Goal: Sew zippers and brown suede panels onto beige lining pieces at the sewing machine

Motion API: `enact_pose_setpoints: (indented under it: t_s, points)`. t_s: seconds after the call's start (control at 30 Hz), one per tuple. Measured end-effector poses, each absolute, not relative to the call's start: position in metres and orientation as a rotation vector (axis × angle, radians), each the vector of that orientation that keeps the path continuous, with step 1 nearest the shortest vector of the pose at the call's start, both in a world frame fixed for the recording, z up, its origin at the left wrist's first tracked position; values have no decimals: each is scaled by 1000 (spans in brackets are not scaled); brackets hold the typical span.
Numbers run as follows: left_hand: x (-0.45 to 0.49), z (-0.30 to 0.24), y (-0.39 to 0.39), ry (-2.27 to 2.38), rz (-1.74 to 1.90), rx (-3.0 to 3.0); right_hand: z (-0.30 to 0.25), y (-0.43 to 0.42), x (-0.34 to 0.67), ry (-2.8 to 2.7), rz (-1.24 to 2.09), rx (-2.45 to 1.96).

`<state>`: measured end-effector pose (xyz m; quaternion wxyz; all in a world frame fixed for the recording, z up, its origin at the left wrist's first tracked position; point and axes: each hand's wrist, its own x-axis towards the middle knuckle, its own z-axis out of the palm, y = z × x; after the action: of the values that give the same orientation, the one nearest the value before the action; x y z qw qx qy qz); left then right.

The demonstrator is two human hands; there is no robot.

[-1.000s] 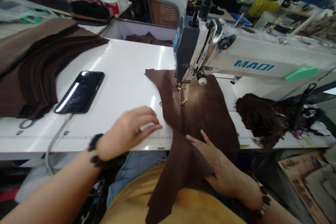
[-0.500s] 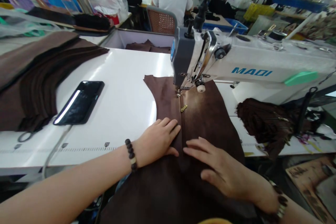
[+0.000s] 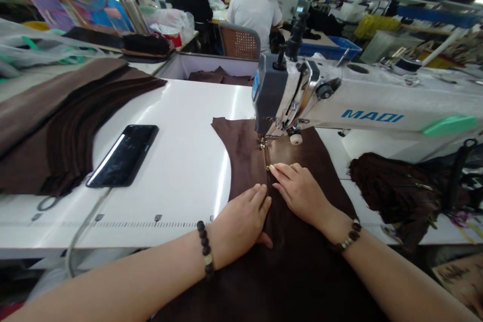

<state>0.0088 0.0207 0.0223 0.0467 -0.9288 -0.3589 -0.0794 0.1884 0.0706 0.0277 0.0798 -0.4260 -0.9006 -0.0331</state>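
Your left hand (image 3: 241, 224) lies flat, fingers released and spread, on the brown leather piece (image 3: 294, 261), which drapes over the table's (image 3: 181, 126) near edge and runs up under the sewing machine (image 3: 339, 95). Your right hand (image 3: 302, 192) presses flat just beside it, fingers unclenched, fingertips touching the zipper (image 3: 267, 158) near the needle. A phone (image 3: 123, 156) lies toward the table's left edge, beside stacked brown pieces (image 3: 64, 121).

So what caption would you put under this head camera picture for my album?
Two hands, left hand and right hand, press brown fabric flat at a sewing machine.
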Motion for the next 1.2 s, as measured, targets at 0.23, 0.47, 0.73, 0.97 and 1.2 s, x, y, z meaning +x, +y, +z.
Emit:
enact_pose_setpoints:
  t_s: [0.23,0.47,0.73,0.97,1.2]
  points:
    - [7,18,17,-1191,-289,-2885,25,68,185,-2676,-87,-1283]
    - [7,17,20,-1177,-311,-2876,20,69,184,-2661,-130,-1309]
    - [7,18,22,-1226,-309,-2884,23,71,180,-2645,-135,-1349]
    - [5,16,33,-1214,-318,-2879,22,81,174,-2618,-118,-1396]
    - [2,18,50,-1195,-264,-2895,18,96,169,-2570,-113,-1435]
